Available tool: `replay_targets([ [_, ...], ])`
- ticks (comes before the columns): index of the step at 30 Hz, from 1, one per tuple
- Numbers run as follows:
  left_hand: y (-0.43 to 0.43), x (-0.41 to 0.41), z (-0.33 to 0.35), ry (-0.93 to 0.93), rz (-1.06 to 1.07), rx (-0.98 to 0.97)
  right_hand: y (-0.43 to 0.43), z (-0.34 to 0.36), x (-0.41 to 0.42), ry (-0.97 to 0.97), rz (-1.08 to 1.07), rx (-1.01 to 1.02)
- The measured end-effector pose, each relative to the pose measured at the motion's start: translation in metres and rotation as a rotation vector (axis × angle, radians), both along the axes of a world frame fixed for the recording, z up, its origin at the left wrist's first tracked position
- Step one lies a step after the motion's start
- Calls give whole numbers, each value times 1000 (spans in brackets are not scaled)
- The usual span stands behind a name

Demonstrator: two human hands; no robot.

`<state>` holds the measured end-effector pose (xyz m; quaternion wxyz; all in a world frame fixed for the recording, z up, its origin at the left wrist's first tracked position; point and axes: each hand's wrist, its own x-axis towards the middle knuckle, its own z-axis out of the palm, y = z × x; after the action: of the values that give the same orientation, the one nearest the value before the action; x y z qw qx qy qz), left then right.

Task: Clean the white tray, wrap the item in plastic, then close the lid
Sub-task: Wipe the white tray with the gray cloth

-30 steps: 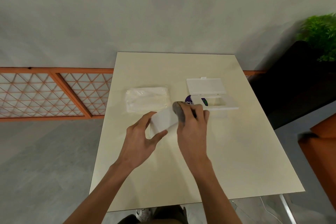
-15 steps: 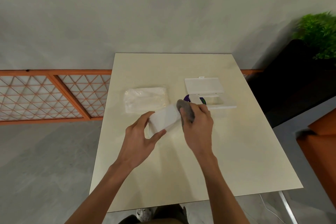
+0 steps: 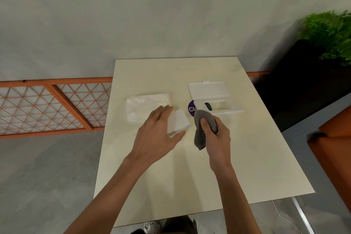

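A small white tray (image 3: 178,122) lies on the cream table (image 3: 190,167) near its middle. My left hand (image 3: 157,135) holds it by its left and near edges, palm down. Just to its right, my right hand (image 3: 216,135) grips a grey cloth (image 3: 203,129) that hangs below the fist, a little apart from the tray. A clear plastic bag with white contents (image 3: 148,106) lies behind my left hand. At the back right stands a white box (image 3: 218,107) with its lid (image 3: 209,90) swung open, over a purple label (image 3: 192,108).
The table's right half and near part are bare. An orange lattice fence (image 3: 53,108) runs along the left. A dark planter with a green plant (image 3: 328,36) stands at the back right, and an orange seat (image 3: 334,138) sits right of the table.
My right hand has pulled the grey cloth off the tray's right end, toward me. My left hand has turned further over the tray, which has tilted and shifted slightly.
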<state>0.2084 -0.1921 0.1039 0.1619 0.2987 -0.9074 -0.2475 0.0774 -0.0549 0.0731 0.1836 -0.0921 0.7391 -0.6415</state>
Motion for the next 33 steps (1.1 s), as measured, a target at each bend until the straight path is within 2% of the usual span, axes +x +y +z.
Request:
replay_targets([
  [5, -3, -33, 10, -216, -74, -183, 3, 2, 5, 16, 14, 36],
  [7, -5, -34, 13, -231, -69, -166, 5, 4, 6, 35, 16, 41],
  [9, -8, -27, 14, -159, -53, -72, 8, 7, 6, 48, 13, 35],
  [13, -18, -2, 6, 123, -34, 234, 14, 11, 3, 66, 0, -6],
  [18, -18, 28, -19, 252, 41, 426, 12, 5, 5, 86, 11, 13],
  [21, -13, 38, -35, 268, 83, 473, -2, 4, 21, 280, 58, 95],
  [25, -5, 42, -46, 308, 104, 507, -33, -3, 67, 615, 312, 235],
  [29, -5, 46, -50, 307, 141, 507, -40, -27, 66, 873, 273, 288],
  [33, -6, 52, -52, 277, 177, 496, -29, -54, 26, 822, 226, 376],
])
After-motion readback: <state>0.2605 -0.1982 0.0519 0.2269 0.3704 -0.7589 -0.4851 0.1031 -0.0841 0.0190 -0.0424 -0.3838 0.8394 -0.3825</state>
